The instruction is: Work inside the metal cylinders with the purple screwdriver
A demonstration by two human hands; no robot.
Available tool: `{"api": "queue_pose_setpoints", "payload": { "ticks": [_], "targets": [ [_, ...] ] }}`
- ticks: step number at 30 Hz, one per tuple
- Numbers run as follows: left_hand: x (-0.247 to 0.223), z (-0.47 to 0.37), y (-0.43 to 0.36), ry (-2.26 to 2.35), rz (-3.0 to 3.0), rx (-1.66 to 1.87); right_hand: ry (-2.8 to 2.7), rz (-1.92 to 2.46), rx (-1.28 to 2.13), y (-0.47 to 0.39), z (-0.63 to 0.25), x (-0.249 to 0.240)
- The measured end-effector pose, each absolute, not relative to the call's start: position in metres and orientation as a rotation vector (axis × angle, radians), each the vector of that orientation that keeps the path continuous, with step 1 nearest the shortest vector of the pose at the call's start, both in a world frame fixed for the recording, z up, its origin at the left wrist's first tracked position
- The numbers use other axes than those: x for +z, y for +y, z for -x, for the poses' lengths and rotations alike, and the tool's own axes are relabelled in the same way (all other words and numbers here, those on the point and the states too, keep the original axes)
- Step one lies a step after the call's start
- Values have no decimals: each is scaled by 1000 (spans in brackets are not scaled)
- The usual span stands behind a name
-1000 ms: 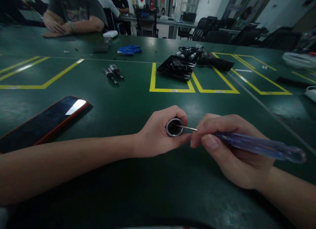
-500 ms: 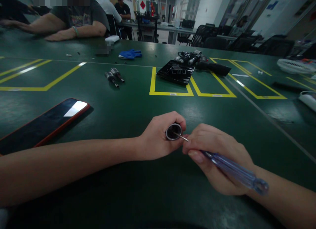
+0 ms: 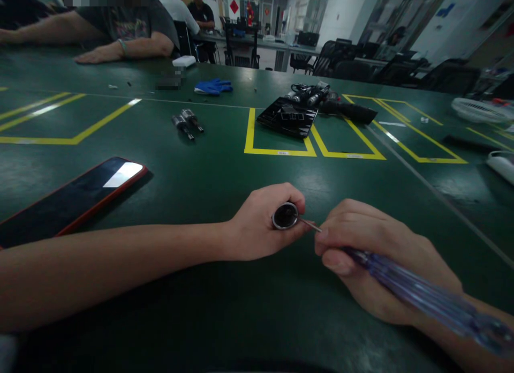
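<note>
My left hand [image 3: 263,220] is closed around a short, hollow metal cylinder [image 3: 285,216], its dark round opening turned toward me. Most of the cylinder's body is hidden inside the fist. In my right hand [image 3: 373,255] is a screwdriver [image 3: 417,290] with a clear bluish-purple handle, gripped near the front of the handle and the shaft. The thin shaft points left, and its tip is at the right rim of the opening; I cannot tell whether it touches. Both hands are above the green table [image 3: 225,303].
A phone in a red case [image 3: 76,201] lies to the left. Beyond are two small metal parts [image 3: 187,124], a blue glove [image 3: 212,87], and a black plastic bag [image 3: 287,118] beside a pile of metal parts [image 3: 309,94]. Yellow tape marks the table. Another person's arm [image 3: 140,47] rests across it.
My right hand has drawn the screwdriver back to the right and toward me, its tip leaving the inside of the cylinder for the rim. My left hand has barely moved.
</note>
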State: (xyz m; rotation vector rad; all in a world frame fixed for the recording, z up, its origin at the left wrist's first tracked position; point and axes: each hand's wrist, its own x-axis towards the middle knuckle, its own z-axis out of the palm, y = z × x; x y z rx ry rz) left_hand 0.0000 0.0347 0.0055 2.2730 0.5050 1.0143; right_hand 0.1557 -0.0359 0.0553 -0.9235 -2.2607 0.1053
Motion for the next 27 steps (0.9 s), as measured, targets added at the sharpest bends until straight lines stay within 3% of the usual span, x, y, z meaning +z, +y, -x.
{"api": "queue_pose_setpoints", "payload": {
  "ticks": [13, 27],
  "targets": [
    [1, 2, 39, 516, -2353, 1033, -2298, 686, 12, -34, -153, 47],
    [5, 2, 37, 482, -2208, 1046, -2110, 785, 264, -34, -150, 43]
  ]
}}
